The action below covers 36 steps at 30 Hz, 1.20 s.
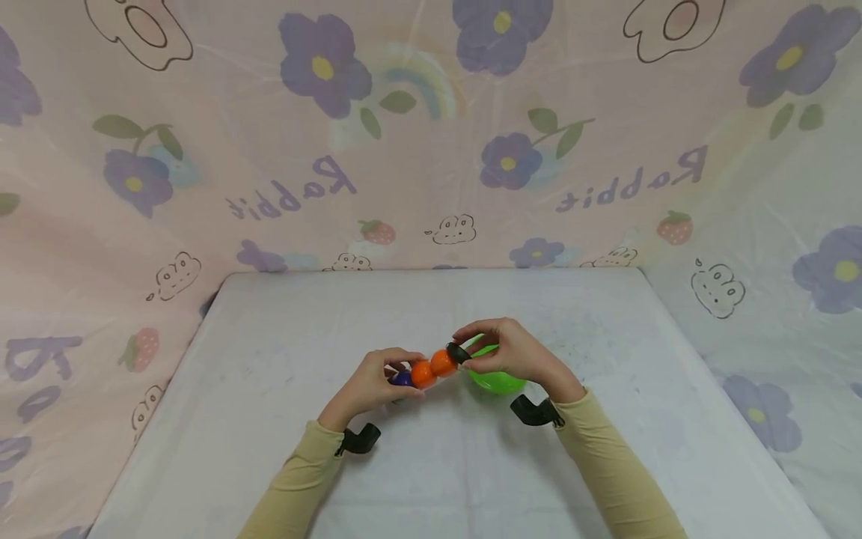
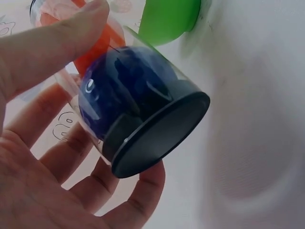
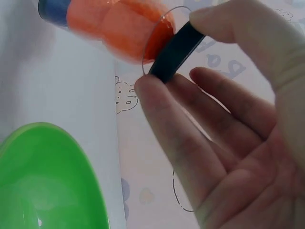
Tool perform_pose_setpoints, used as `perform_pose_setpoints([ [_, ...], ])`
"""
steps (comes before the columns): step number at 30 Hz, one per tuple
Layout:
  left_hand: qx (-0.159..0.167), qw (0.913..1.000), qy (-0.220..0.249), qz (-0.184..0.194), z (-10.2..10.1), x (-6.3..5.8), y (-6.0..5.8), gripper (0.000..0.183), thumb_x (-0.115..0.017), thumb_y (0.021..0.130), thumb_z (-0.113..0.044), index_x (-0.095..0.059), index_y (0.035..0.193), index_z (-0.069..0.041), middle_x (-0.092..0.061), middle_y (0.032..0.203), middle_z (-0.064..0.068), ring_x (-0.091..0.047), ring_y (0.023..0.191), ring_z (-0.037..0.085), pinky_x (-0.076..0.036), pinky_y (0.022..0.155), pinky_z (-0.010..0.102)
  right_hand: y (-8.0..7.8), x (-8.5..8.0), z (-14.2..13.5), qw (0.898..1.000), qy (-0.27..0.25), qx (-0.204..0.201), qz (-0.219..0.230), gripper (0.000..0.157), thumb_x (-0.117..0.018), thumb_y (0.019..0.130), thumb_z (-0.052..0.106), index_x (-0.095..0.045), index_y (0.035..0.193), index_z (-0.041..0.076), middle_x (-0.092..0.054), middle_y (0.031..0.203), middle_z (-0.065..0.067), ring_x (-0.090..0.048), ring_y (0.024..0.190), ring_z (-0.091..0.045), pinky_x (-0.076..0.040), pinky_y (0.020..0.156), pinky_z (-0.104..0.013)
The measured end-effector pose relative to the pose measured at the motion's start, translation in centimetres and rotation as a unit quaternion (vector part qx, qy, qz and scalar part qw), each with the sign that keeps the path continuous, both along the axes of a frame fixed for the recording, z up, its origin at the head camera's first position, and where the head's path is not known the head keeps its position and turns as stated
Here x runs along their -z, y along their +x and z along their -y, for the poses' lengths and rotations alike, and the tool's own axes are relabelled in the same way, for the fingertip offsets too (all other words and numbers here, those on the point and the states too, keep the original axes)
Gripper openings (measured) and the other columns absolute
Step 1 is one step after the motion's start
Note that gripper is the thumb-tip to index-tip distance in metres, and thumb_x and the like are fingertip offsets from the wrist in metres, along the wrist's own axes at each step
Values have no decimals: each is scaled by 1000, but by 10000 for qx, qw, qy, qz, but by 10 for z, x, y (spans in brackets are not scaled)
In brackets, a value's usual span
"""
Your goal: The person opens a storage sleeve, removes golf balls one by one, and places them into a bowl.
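My left hand (image 1: 367,383) grips a clear tube round its lower part, thumb on one side and fingers on the other. Inside the tube sit a dark blue ball (image 2: 126,86) at the black base (image 2: 164,136) and two orange balls (image 1: 442,362) beyond it. The tube is tilted, its far end up to the right. At that end my right hand (image 1: 512,352) pinches a black lid (image 3: 176,51) between thumb and fingertip. The lid stands at a slant by the tube's clear rim; whether it touches all round, I cannot tell.
A green bowl (image 1: 498,383) stands on the white table (image 1: 303,479), just below and behind my right hand. Printed cloth (image 1: 417,150) hangs round the back and sides of the table. Black wrist mounts (image 1: 361,439) stick out from both sleeves.
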<state>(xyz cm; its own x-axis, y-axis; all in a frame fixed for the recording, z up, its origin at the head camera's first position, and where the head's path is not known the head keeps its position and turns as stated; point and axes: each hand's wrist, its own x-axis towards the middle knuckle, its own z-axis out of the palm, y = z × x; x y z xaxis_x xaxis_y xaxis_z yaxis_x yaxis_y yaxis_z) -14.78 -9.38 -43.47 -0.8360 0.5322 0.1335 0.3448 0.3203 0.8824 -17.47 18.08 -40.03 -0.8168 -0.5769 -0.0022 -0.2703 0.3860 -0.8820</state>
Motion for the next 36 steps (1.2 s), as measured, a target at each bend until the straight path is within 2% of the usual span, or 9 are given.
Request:
perform_pose_setpoints([
  [5,-37,10000,-5,-68,1,-4,1,49,-82,74,-5,-64,119,2,-65,109,14,-59,92,35,-50,81,51,1,-1,3,9999,-91,-48,3,46,-75,80,1,-62,124,6,-61,122,-10,-64,100,-25,-54,77,-29],
  [7,-86,9999,15,-59,2,-5,1,50,-82,74,-4,-64,119,2,-65,110,14,-59,92,35,-50,81,52,5,-8,6,9999,-142,-82,-9,47,-73,81,-3,-59,125,3,-59,124,-14,-63,102,-29,-54,78,-29],
  [12,-253,9996,-96,-53,7,18,-12,50,-85,72,-18,-67,119,-14,-65,110,-2,-59,90,22,-51,80,42,15,-29,12,9994,-315,-116,-127,49,-70,81,-8,-55,127,-2,-56,124,-20,-60,104,-35,-53,81,-29],
  [14,-318,9994,-120,-67,9,28,-18,50,-86,71,-24,-68,117,-20,-65,110,-8,-58,89,17,-50,79,38,16,-29,12,9990,-374,-101,-218,51,-69,81,-8,-54,129,-1,-55,123,-19,-60,104,-34,-53,81,-30],
  [21,-474,9988,-125,-99,12,24,-19,49,-86,72,-22,-68,117,-20,-64,113,-6,-58,91,18,-49,82,42,14,-25,15,9968,-747,-39,-295,46,-68,81,-9,-55,124,-2,-53,124,-18,-59,106,-36,-52,84,-40],
  [28,-799,9966,-149,-148,26,17,-25,49,-86,72,-20,-67,118,-21,-63,113,-6,-58,92,18,-49,83,41,15,-20,26,9926,-1176,307,-9,42,-69,82,-8,-55,122,-2,-53,124,-17,-60,106,-34,-52,84,-33],
  [31,-929,9955,-135,-160,33,12,-27,50,-85,73,-24,-67,119,-22,-63,113,-5,-58,93,19,-48,84,42,16,-19,31,9913,-1239,434,21,42,-70,82,-7,-56,121,-1,-54,123,-18,-60,107,-34,-52,84,-32],
  [36,-1134,9934,-76,-119,43,7,-29,53,-86,72,-30,-66,120,-22,-63,115,-3,-59,92,20,-48,84,46,18,-16,40,9905,-1303,434,60,42,-70,82,-7,-56,121,0,-55,123,-19,-61,107,-33,-52,85,-32],
])
